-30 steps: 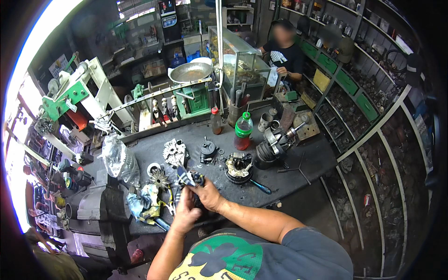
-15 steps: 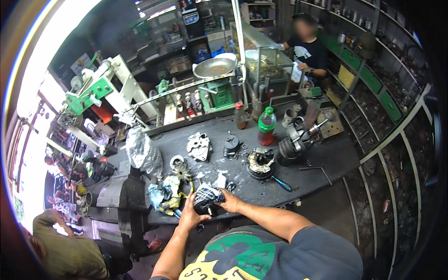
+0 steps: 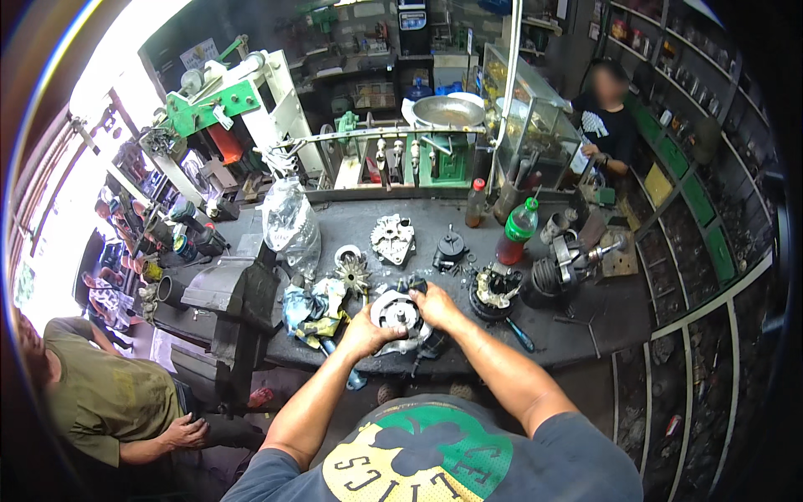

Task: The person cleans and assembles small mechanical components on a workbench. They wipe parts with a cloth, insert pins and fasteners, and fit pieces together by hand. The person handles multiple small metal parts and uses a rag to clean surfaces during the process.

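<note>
At the near edge of the bench, a round silver alternator housing [image 3: 390, 310] with a central shaft sits between my hands. My left hand [image 3: 368, 336] is closed on its left rim, thumb across the front. Closed at its upper right side is my right hand [image 3: 437, 308]; a dark checked cloth [image 3: 431, 343] shows under and beside the housing. Just beyond lies a claw-shaped rotor [image 3: 352, 272]. A crumpled blue and yellow wrapper [image 3: 311, 314] is left of my left hand. To the right rests a ring-shaped stator [image 3: 493, 294] with pale windings.
Farther back on the bench are a silver casting [image 3: 393, 239], a black round part [image 3: 450, 248], a green-labelled bottle [image 3: 519, 230] and a clear plastic bag [image 3: 290, 222]. A large vise [image 3: 226, 289] stands left. One person [image 3: 117, 389] is at left, another [image 3: 609, 125] beyond the bench.
The checked cloth covered the part in my hands before; now the silver face of the housing is exposed. My head view has shifted left, and the person at left has lowered an arm.
</note>
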`<state>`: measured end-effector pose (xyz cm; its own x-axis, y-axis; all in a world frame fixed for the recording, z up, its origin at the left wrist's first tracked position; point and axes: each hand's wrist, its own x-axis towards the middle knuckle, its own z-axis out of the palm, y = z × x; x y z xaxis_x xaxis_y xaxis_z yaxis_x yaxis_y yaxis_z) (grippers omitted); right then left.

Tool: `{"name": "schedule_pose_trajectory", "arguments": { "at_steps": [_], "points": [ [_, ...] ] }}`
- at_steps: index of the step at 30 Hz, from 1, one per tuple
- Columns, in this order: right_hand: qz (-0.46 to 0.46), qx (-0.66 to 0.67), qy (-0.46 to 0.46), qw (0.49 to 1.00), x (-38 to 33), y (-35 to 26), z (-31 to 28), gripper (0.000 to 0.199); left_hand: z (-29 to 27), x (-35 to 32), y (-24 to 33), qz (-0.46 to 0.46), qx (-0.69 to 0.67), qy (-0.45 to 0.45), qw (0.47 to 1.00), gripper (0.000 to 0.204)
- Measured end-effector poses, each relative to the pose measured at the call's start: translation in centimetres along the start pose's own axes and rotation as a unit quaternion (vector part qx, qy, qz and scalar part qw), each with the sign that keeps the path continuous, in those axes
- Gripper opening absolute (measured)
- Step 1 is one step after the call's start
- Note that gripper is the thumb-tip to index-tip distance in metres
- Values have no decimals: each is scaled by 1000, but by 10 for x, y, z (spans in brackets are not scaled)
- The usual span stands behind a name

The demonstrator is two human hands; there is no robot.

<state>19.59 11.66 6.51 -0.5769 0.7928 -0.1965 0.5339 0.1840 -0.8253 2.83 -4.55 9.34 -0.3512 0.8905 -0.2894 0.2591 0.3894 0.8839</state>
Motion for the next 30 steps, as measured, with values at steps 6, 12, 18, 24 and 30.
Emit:
{"name": "schedule_pose_trajectory", "arguments": {
  "at_steps": [6,12,18,24,30],
  "points": [
    [-92,-54,-9,994,-16,2,-4,67,2,-19,29,63,335,133,931,119],
    [-158,-6,34,987,-18,4,-45,54,14,-19,33,52,211,90,972,115],
    [-293,89,8,952,-40,-40,-54,42,12,-17,32,50,215,114,969,114],
    [-104,-99,-7,990,13,-16,11,46,17,-19,51,61,294,62,952,116],
    [-334,-81,46,938,-67,19,-25,27,23,-20,44,15,240,102,965,122]
  ]
}}
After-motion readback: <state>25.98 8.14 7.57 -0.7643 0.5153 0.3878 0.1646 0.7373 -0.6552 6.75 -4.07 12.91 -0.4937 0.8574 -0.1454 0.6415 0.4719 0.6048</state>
